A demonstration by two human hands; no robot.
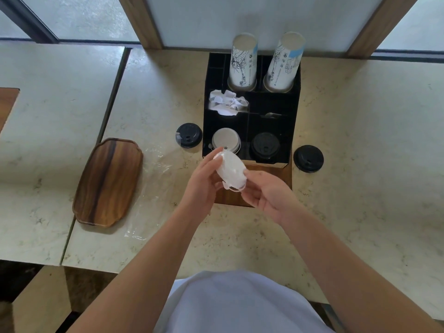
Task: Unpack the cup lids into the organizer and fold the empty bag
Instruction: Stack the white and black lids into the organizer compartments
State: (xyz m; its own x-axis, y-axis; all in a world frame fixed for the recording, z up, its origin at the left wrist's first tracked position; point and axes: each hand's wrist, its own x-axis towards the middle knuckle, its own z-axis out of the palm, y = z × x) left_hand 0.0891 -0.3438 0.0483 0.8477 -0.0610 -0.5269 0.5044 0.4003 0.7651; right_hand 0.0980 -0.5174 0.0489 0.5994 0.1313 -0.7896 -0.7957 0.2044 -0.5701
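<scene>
Pale marble surface (240, 236), black compartment organizer (294, 111) at centre.
Your left hand (204, 181) and right hand (264, 191) both grip the white plastic lid stack (230, 170), poised before its front-left slot for loading.

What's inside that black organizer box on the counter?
The black organizer holds two cup stacks at the back, crumpled white packets in the middle, white lids front left and black lids front right. How deep each stack goes is hidden.

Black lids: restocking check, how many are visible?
3: one left of the organizer, one in its front right slot, one on the counter at right. More may be stacked underneath.
</scene>
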